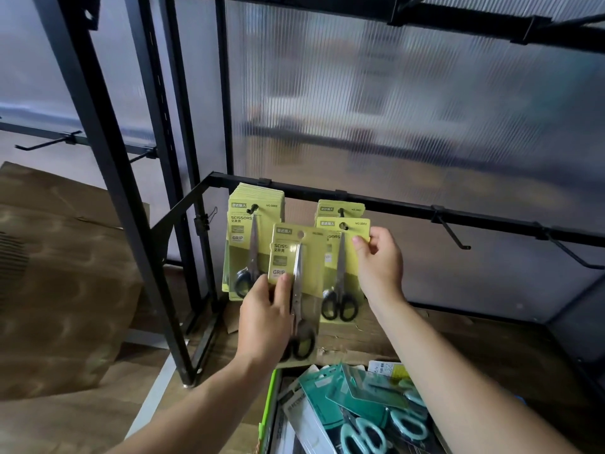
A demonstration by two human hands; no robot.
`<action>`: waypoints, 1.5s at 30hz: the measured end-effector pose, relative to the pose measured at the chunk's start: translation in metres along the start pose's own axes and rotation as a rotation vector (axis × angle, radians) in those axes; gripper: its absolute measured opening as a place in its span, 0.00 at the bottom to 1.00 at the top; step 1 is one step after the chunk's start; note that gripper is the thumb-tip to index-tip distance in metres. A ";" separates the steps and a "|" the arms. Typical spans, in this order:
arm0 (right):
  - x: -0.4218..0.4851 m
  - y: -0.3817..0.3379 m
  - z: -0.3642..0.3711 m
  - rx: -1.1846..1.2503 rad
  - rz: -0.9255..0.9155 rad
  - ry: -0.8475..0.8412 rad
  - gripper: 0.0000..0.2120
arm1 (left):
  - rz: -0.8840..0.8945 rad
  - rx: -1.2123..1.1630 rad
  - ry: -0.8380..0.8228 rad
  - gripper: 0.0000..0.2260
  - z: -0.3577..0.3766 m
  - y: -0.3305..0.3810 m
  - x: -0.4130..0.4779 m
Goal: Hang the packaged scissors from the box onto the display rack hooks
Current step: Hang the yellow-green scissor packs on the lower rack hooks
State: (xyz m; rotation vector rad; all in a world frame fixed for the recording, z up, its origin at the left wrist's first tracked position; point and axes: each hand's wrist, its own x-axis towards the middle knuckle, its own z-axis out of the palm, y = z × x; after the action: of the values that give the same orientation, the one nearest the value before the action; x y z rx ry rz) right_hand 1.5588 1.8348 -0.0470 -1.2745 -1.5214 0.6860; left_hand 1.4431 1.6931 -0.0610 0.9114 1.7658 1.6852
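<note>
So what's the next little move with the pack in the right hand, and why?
Probably ease the right-hand pack onto the second hook, hole first, and slide it back. The right hand pinches it just in front of that hook; the left hand grips a spare pack, waiting its turn.

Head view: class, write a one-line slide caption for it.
Stocking: left hand holds one yellow scissors pack; right hand pinches a second pack at a rack hook.

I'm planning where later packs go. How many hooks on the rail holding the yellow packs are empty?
2. The nearer empty hook is just right of the right hand; the farther empty hook is near the picture's right edge. More may lie beyond it.
</note>
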 end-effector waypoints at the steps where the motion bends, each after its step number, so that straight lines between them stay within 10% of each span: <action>1: 0.004 -0.001 0.003 -0.009 -0.006 0.001 0.07 | 0.011 -0.009 -0.018 0.15 0.001 -0.001 0.000; 21: -0.019 -0.002 -0.025 0.160 0.079 -0.190 0.15 | 0.107 -0.133 -0.212 0.08 0.036 0.003 0.011; 33: -0.011 0.009 -0.011 -0.052 -0.020 -0.194 0.04 | -0.049 0.056 -0.176 0.06 0.059 -0.003 0.026; 45: 0.019 0.013 0.020 -0.177 0.018 -0.029 0.18 | 0.026 0.363 -0.388 0.25 0.058 -0.004 0.055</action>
State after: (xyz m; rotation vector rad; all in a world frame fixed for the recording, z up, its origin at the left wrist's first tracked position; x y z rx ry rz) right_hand 1.5457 1.8600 -0.0588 -1.4168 -1.6248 0.5937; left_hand 1.4523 1.7725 -0.0657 1.3216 1.8133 1.1163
